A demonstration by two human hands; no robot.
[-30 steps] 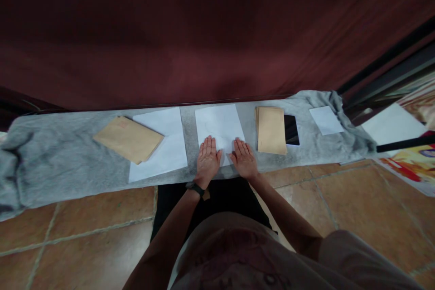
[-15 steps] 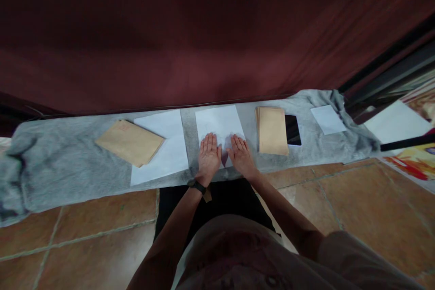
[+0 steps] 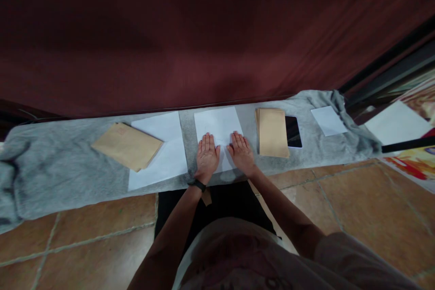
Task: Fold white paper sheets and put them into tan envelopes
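Observation:
A white sheet of paper (image 3: 217,120) lies in front of me on the grey cloth, with a crease or fold line across its middle. My left hand (image 3: 207,156) rests flat on its left side, fingers stretched out and pointing away from me. On the right side my right hand (image 3: 242,153) also lies flat, fingers extended. Both palms cover parts of the near half, and a strip of paper shows between the thumbs. A dark band circles my left wrist.
Left of the sheet, brown envelopes (image 3: 127,146) overlap more white paper (image 3: 170,158). On the right lie a stack of brown envelopes (image 3: 272,132), a dark-screened tablet or phone (image 3: 293,131) and a small white paper (image 3: 329,121). A dark red surface (image 3: 217,72) rises behind the grey cloth (image 3: 68,163).
My hands have spread slightly apart on the sheet, the left shifting left and the right shifting right. The paper between them looks flatter. The view has tilted slightly.

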